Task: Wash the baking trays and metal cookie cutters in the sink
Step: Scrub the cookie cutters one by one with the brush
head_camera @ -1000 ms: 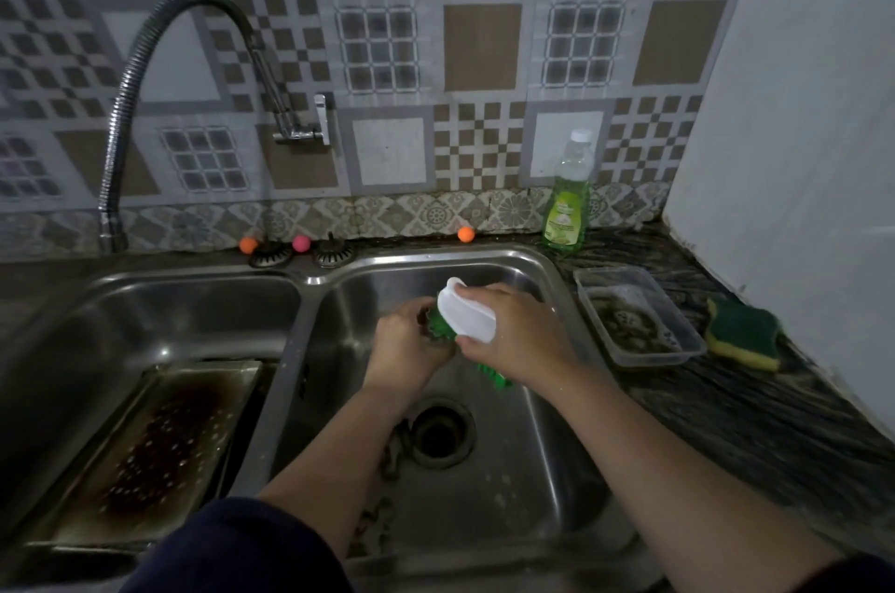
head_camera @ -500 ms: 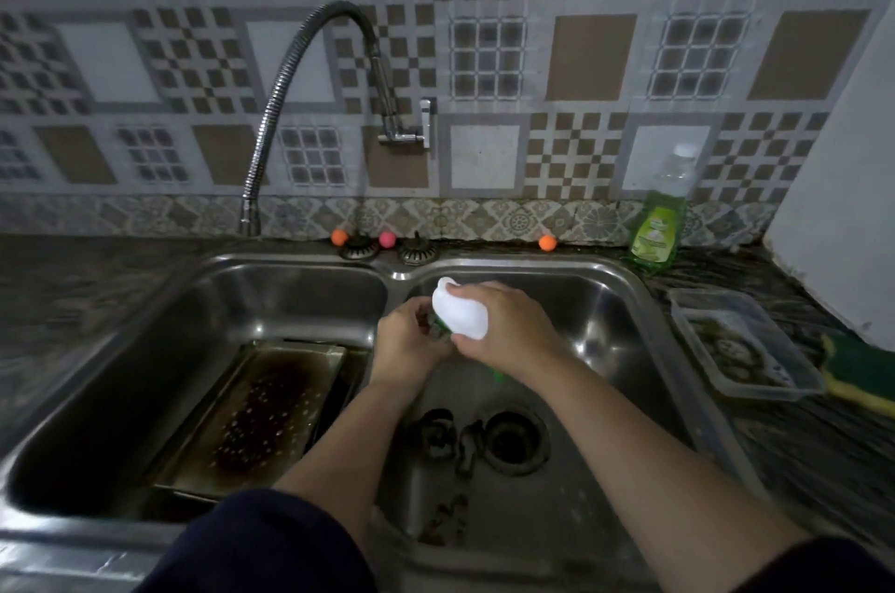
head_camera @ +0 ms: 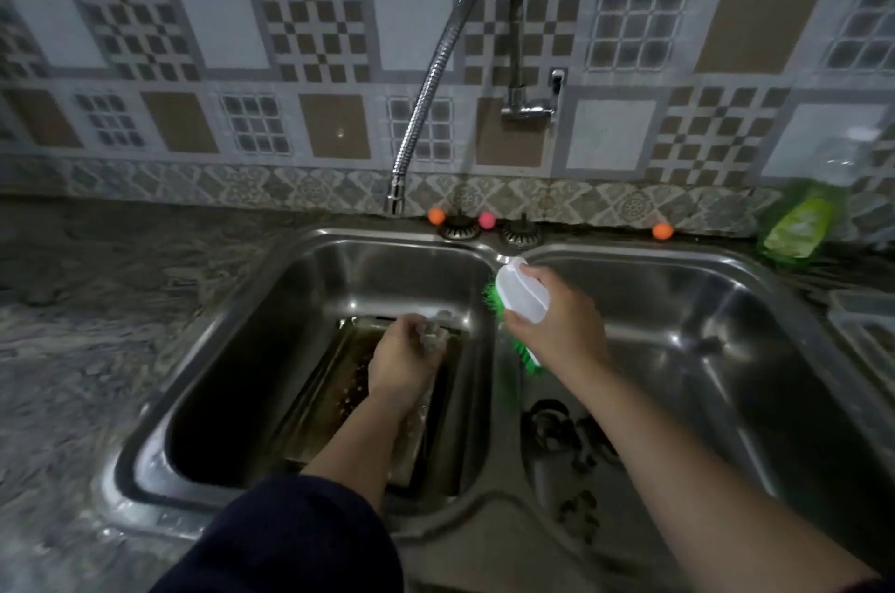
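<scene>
My left hand (head_camera: 402, 357) hovers over the left basin, fingers closed on a small metal cookie cutter (head_camera: 432, 335). Beneath it a stained baking tray (head_camera: 334, 391) lies in the left basin (head_camera: 271, 340). Over the divider between the basins, my right hand (head_camera: 557, 326) grips a scrub brush (head_camera: 520, 297) with a white handle and green bristles. Several more cookie cutters (head_camera: 576, 440) lie around the drain in the right basin (head_camera: 726, 350).
A flexible chrome faucet (head_camera: 450, 59) arches from the wall tap down to the left of the basins' back edge. A green dish soap bottle (head_camera: 799, 224) stands at the back right. Small orange and pink balls (head_camera: 486, 219) sit behind the sink. A plastic container edge (head_camera: 867, 326) shows at far right.
My left hand moved from the right basin to over the left basin with the cutter. The right hand with the brush shifted toward the divider. The camera turned left.
</scene>
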`<state>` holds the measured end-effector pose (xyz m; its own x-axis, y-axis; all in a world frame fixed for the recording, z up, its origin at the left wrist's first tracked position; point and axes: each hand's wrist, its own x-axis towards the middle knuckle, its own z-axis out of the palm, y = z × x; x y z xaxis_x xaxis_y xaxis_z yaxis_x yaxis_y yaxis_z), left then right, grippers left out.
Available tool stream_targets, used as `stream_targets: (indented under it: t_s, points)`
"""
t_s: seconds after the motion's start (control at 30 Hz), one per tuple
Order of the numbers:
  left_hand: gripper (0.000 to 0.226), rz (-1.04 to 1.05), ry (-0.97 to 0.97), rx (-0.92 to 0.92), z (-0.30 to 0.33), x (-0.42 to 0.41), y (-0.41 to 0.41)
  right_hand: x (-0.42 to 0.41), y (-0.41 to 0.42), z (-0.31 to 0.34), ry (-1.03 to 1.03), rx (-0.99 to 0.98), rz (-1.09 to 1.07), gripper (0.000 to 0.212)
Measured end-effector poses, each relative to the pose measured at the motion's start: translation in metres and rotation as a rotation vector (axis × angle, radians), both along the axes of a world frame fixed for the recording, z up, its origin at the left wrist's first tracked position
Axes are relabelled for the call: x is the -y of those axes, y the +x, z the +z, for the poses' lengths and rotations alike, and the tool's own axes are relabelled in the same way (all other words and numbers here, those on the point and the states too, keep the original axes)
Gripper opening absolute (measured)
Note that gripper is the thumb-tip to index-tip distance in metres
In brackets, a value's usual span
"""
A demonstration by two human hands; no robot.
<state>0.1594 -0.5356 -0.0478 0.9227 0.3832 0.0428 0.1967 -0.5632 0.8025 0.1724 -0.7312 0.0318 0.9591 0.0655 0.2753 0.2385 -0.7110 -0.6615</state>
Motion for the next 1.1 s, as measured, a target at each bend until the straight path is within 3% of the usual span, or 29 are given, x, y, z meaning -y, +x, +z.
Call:
stream_targets:
  t_s: [0.17, 0.47, 0.57, 0.77, 0.87, 1.0, 1.1]
  points:
    - [0.051, -0.055, 0.184, -0.282, -0.037, -0.055, -0.006, -0.011, -0.001, -0.024, 0.027, -0.023, -0.039, 0.059]
    - [0.053, -0.142, 0.262, -0.38, -0.056, -0.074, -0.002, -0.003, -0.004, -0.035, 0.0, -0.104, -0.158, 0.066]
    - [0.056, -0.128, 0.231, -0.335, -0.044, -0.068, 0.005, 0.007, -0.005, -0.033, -0.013, -0.192, -0.205, 0.074]
    - [0.038, -0.222, 0.222, 0.018, 0.004, 0.004, 0.029, 0.039, -0.012, -0.024, -0.011, -0.27, -0.289, 0.081]
    - [0.033, -0.321, 0.268, 0.102, 0.017, 0.047, 0.035, 0.058, -0.019, -0.022, 0.021, -0.252, -0.309, 0.079]
    - [0.031, -0.491, 0.409, 0.129, 0.029, 0.098, 0.039, 0.088, -0.022, -0.024, 0.027, -0.234, -0.324, 0.074]
    - [0.041, -0.623, 0.497, -0.083, 0.023, 0.13, 0.041, 0.111, -0.022, -0.026, 0.023, -0.221, -0.307, 0.072]
